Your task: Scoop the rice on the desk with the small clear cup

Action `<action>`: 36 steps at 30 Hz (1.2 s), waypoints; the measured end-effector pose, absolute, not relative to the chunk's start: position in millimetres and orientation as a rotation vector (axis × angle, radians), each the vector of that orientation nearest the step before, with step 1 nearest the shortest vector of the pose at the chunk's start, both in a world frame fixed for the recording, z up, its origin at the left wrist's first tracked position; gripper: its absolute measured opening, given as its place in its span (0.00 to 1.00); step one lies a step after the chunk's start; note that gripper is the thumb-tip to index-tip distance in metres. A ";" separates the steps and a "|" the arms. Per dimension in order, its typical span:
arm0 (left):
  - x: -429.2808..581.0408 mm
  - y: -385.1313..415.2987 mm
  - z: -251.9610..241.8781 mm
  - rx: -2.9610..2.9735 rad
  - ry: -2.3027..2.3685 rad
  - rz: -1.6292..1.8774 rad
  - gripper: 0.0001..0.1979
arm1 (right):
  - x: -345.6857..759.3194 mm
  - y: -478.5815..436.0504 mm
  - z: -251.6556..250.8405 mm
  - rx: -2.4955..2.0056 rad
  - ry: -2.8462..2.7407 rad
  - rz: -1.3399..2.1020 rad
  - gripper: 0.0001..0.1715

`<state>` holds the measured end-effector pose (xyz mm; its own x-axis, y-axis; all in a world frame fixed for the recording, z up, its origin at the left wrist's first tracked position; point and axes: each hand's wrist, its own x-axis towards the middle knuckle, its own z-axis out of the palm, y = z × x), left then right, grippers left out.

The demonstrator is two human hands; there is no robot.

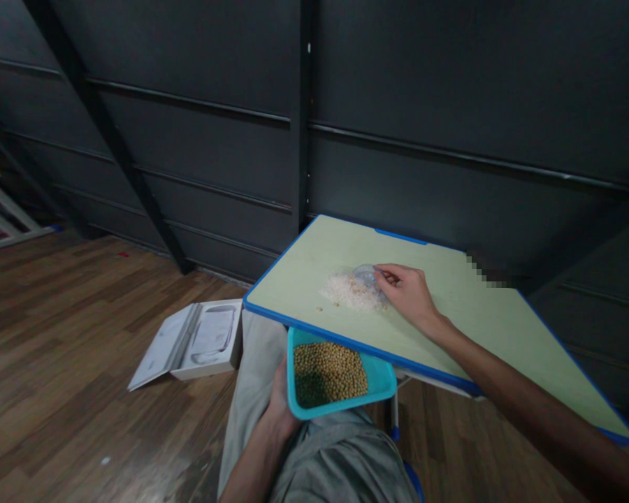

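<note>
Under the right hand (pixel 407 292), a clear object (pixel 365 274) shows only partly.

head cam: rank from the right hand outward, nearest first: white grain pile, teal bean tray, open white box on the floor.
From the right hand:
1. Pile of white grains on the pale green tabletop, at the fingertips, just left.
2. Teal plastic tray of tan beans, below the table's front edge, held by the left hand.
3. Open white cardboard box, on the wooden floor, far left.
</note>
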<state>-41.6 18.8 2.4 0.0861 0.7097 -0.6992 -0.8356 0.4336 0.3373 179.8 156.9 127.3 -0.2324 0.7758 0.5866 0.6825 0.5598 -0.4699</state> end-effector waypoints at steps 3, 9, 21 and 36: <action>-42.2 19.9 -2.0 -0.134 0.867 1.173 0.19 | 179.2 157.2 127.1 -1.158 -2.002 0.161 0.15; -43.6 25.0 -6.7 -0.119 0.865 1.169 0.19 | 179.1 157.5 124.3 -1.123 -2.027 0.235 0.16; -42.9 23.9 -3.5 -0.167 0.780 1.176 0.18 | 177.3 155.6 124.6 -1.066 -2.035 0.371 0.15; -43.2 22.2 -7.6 -0.124 0.839 1.173 0.21 | 176.1 154.8 125.1 -1.058 -2.003 0.439 0.14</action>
